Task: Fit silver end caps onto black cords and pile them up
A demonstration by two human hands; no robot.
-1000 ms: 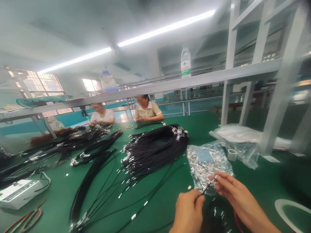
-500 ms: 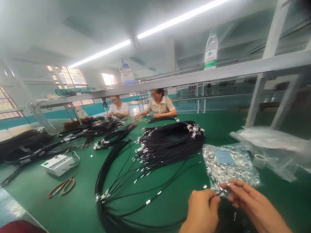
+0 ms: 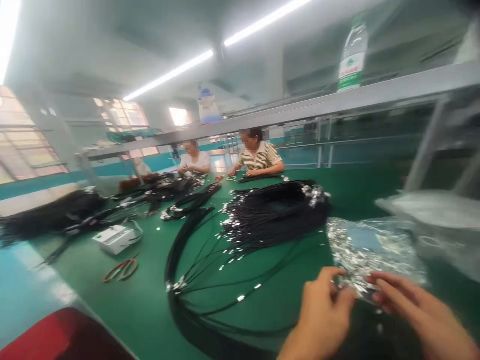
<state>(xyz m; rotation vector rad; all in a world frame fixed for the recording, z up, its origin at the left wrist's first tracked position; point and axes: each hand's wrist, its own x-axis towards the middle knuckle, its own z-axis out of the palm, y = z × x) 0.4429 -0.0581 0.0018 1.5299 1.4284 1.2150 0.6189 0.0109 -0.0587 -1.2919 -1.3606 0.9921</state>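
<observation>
My left hand (image 3: pixel 324 310) is closed in a pinch at the lower right, with a thin black cable (image 3: pixel 258 331) running into it from the left. The cable's end is blurred between thumb and forefinger. Just to the right, my right hand (image 3: pixel 410 307) has its fingertips pressed together, and whatever they hold is too small and smeared to make out. Both hands are in front of a clear plastic bag of small shiny metal pieces (image 3: pixel 360 260) with a blue label. A long bundle of black cables (image 3: pixel 174 260) curves across the green table left of my hands.
A coiled heap of black cables (image 3: pixel 277 215) with silvery ends lies mid-table. To the left are a white box (image 3: pixel 116 240) and red-handled pliers (image 3: pixel 120 270). A clear plastic sack (image 3: pixel 442 230) lies right. Two people sit across the table, beyond a raised shelf bearing a bottle (image 3: pixel 352 60).
The view has swung left, so everything sits farther right, and a red surface shows more at lower left. My hands remain close together, with the right fingertips now blurred.
</observation>
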